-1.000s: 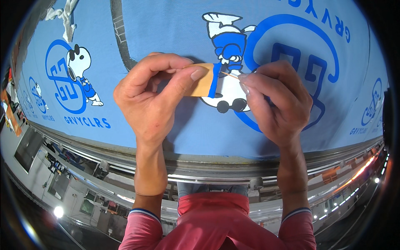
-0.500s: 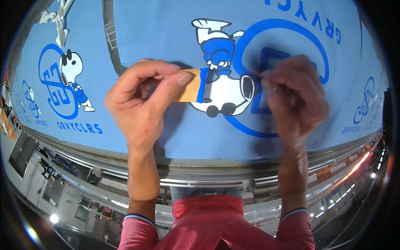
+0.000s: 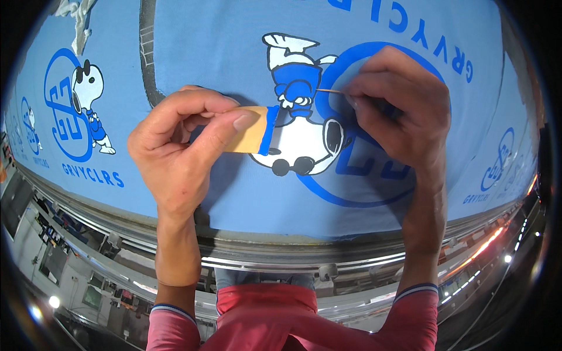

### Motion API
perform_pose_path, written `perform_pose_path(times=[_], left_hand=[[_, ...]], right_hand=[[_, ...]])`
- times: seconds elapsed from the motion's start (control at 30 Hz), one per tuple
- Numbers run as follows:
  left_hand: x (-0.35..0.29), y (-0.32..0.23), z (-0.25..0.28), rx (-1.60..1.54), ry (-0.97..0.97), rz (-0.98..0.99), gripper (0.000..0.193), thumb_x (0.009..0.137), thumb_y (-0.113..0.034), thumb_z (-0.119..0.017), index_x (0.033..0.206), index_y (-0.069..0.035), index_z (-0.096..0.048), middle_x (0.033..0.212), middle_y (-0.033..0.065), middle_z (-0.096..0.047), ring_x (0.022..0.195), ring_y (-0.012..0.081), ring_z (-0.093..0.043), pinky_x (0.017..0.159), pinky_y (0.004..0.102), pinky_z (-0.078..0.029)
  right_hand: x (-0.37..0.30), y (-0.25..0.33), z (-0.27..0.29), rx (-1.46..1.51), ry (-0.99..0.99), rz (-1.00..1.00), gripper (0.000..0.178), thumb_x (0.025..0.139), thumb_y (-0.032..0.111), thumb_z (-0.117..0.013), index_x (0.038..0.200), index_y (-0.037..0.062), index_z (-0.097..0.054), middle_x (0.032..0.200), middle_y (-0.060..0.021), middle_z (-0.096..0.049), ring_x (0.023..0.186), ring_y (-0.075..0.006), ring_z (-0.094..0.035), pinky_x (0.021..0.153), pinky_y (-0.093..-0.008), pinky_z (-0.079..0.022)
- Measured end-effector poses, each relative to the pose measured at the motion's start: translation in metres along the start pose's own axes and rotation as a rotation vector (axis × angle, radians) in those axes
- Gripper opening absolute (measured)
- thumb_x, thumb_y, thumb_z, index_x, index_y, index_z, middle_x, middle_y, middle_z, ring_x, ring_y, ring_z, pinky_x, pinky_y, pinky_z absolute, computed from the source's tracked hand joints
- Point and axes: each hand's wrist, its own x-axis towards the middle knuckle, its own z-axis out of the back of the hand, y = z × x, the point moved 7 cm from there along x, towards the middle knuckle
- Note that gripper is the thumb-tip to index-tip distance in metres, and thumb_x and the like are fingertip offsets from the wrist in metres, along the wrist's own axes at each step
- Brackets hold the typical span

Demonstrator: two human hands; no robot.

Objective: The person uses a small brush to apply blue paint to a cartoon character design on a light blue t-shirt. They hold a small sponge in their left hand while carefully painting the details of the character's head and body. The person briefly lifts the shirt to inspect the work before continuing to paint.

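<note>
Between the thumb and fingers of my left hand [image 3: 178,140] is a tan card [image 3: 244,137], its right edge coated with blue paint. It is held above the printed light-blue fabric [image 3: 205,52]. My right hand [image 3: 401,108] pinches a thin stick [image 3: 331,90], whose tip points left at the blue shirt of a white cartoon dog print [image 3: 301,140]. Whether the tip touches the fabric I cannot tell. Seen from here, the dog lies upside down, partly over a blue ring emblem [image 3: 328,194]. The card hides part of its head.
A second dog-and-emblem print [image 3: 73,111] is on the fabric at the left, and another [image 3: 497,161] at the far right. A dark strip [image 3: 147,52] crosses the fabric. White crumpled cloth [image 3: 81,29] lies at the top left. A metal rail [image 3: 351,259] runs along the near edge.
My right hand has moved up, and the stick now shows clearly, pointing at the dog's shirt. My left hand still holds the card. The whole view has shifted slightly.
</note>
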Motion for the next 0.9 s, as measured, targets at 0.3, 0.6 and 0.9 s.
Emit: perform_pose_path(times=[0.3,0.6,0.9], left_hand=[[-0.0005,-0.0012,-0.0014,0.01,0.003,-0.025,0.013,0.074,0.012,-0.071,0.084,0.006,-0.065,0.079,0.0082,-0.065,0.07,0.0087,-0.06,0.061,0.0194,-0.047],[-0.0005,-0.0013,-0.001,0.008,0.014,-0.024,0.013,0.074,0.011,-0.071,0.083,0.006,-0.065,0.08,0.0087,-0.065,0.07,0.0087,-0.06,0.06,0.0189,-0.047],[0.0,-0.0002,-0.0006,0.011,0.007,-0.031,0.013,0.073,0.011,-0.072,0.083,0.006,-0.065,0.079,0.0086,-0.065,0.069,0.0084,-0.059,0.059,0.0188,-0.046]], right_hand=[[-0.0006,0.0003,-0.0007,-0.021,0.016,0.019,0.017,0.063,-0.005,-0.067,0.078,0.0029,-0.066,0.073,-0.0052,-0.059,0.057,-0.0162,-0.056,0.049,-0.0268,-0.043],[-0.0004,0.0008,-0.0023,-0.027,0.019,0.05,0.017,0.064,-0.008,-0.064,0.078,0.0008,-0.066,0.075,-0.0062,-0.059,0.056,-0.0147,-0.054,0.047,-0.0251,-0.041],[-0.0011,-0.0005,-0.0036,-0.038,0.023,0.057,0.017,0.063,-0.008,-0.064,0.077,0.0006,-0.065,0.075,-0.0065,-0.058,0.056,-0.0158,-0.054,0.047,-0.0263,-0.041]])
